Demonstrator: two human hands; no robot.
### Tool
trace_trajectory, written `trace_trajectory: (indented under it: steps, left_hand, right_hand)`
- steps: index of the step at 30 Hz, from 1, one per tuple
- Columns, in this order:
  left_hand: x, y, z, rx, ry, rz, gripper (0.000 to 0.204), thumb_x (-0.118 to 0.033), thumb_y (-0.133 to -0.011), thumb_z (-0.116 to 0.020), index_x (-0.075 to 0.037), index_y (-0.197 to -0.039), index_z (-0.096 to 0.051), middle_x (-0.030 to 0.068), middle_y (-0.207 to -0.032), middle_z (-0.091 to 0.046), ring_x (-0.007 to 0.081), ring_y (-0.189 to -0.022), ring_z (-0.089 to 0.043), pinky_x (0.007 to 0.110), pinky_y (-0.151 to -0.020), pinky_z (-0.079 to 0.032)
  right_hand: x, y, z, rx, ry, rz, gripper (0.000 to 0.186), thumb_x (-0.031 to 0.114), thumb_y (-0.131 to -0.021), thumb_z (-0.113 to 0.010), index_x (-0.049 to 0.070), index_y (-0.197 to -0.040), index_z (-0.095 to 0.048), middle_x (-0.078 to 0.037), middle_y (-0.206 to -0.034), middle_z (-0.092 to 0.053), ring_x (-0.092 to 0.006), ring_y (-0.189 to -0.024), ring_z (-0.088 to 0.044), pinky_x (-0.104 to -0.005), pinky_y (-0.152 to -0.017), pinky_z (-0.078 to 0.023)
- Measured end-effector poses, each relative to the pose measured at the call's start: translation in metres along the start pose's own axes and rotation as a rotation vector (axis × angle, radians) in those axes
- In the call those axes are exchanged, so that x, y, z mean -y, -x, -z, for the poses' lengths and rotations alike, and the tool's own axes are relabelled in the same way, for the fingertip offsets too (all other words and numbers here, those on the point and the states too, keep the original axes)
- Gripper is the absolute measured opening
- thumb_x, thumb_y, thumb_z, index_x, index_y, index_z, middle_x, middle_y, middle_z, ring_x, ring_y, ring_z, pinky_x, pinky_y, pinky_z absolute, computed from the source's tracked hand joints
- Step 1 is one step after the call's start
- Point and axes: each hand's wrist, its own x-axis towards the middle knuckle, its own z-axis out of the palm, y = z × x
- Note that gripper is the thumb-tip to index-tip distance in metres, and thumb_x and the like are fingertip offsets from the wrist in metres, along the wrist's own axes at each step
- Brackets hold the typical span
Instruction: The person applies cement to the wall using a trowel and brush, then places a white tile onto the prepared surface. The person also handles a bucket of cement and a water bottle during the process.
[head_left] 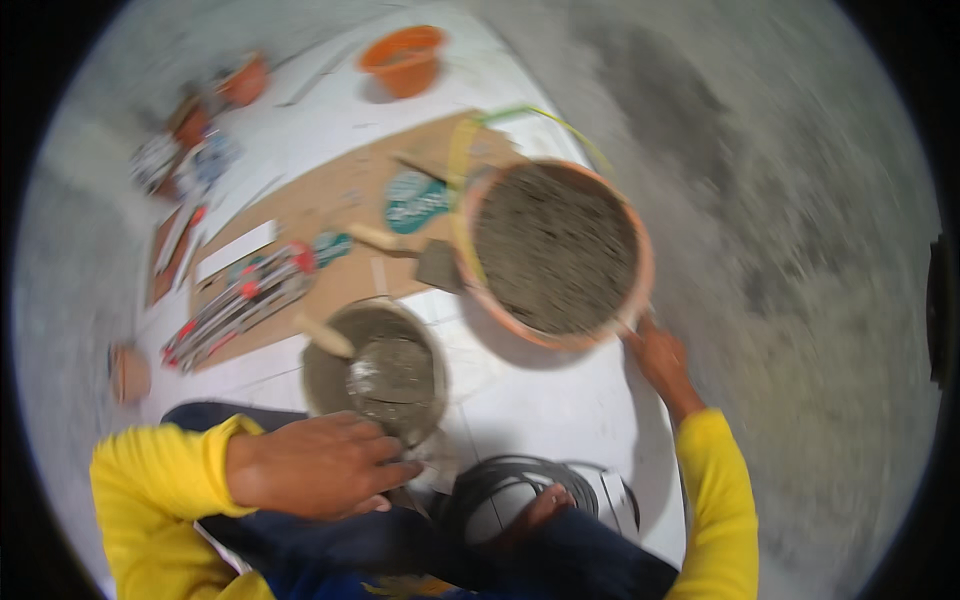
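Note:
My right hand (657,360) grips the near right rim of a large orange bucket (641,250) filled with coarse grey-brown mortar. My left hand (325,465) hangs over my lap beside the near side of a smaller bucket (318,385); its fingers are loosely bent and partly apart, with nothing seen in them. Wet grey mortar (400,375) lies in that smaller bucket, and a wooden handle (327,336) leans out over its far left rim. Against the large bucket's left side is a trowel (437,265) with a wooden handle. The picture is blurred.
Brown cardboard (345,195) covers part of the white tiles (620,430). On it lie a red-and-grey tile cutter (245,300) and a white strip (237,250). Another orange bucket (405,65) stands at the far side. Coiled black cable (500,475) lies near my foot (545,505).

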Motion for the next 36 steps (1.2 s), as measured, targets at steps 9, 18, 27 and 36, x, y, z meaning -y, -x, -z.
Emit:
trace_trajectory:
  steps: [9, 18, 27, 36]
  left_hand:
    - [0.003, 0.016, -0.03, 0.011, -0.078, -0.041, 0.051, -0.037, -0.104, -0.06, -0.008, -0.145, -0.054, 0.0097, -0.113, -0.063, 0.027, -0.112, -0.062, 0.041, -0.096, -0.049]
    - [-0.001, 0.021, -0.031, 0.0, -0.143, -0.029, 0.051, -0.038, -0.103, -0.06, -0.006, -0.143, -0.056, 0.0124, -0.111, -0.066, 0.0302, -0.107, -0.068, 0.044, -0.094, -0.053]
    - [-0.008, 0.019, -0.028, 0.124, 0.268, -0.182, 0.057, -0.05, -0.111, -0.043, 0.0, -0.131, -0.061, 0.0206, -0.109, -0.069, 0.0429, -0.104, -0.069, 0.05, -0.093, -0.052]
    - [0.0, 0.017, -0.035, 0.101, 0.005, -0.07, 0.049, -0.041, -0.1, -0.064, -0.001, -0.127, -0.06, 0.0191, -0.108, -0.07, 0.0415, -0.106, -0.069, 0.052, -0.092, -0.051]
  right_hand:
    - [-0.01, 0.045, -0.03, -0.322, 0.095, 0.426, 0.022, 0.027, -0.092, -0.072, 0.007, -0.085, -0.077, -0.017, -0.079, -0.071, -0.0383, -0.072, -0.071, -0.0495, -0.067, -0.056]
    - [0.035, 0.086, -0.015, -0.024, 0.083, 0.543, 0.02, 0.032, -0.089, -0.076, 0.012, -0.089, -0.079, -0.015, -0.09, -0.073, -0.0362, -0.081, -0.072, -0.0491, -0.071, -0.058]
    - [0.06, 0.101, -0.002, 0.44, 0.237, 0.531, 0.025, 0.033, -0.09, -0.074, 0.012, -0.102, -0.082, -0.017, -0.097, -0.076, -0.0377, -0.092, -0.072, -0.0467, -0.083, -0.057]
    - [0.067, 0.101, -0.008, 0.407, 0.363, 0.593, 0.024, 0.038, -0.09, -0.076, 0.014, -0.093, -0.08, -0.013, -0.091, -0.073, -0.0347, -0.093, -0.072, -0.0472, -0.081, -0.057]
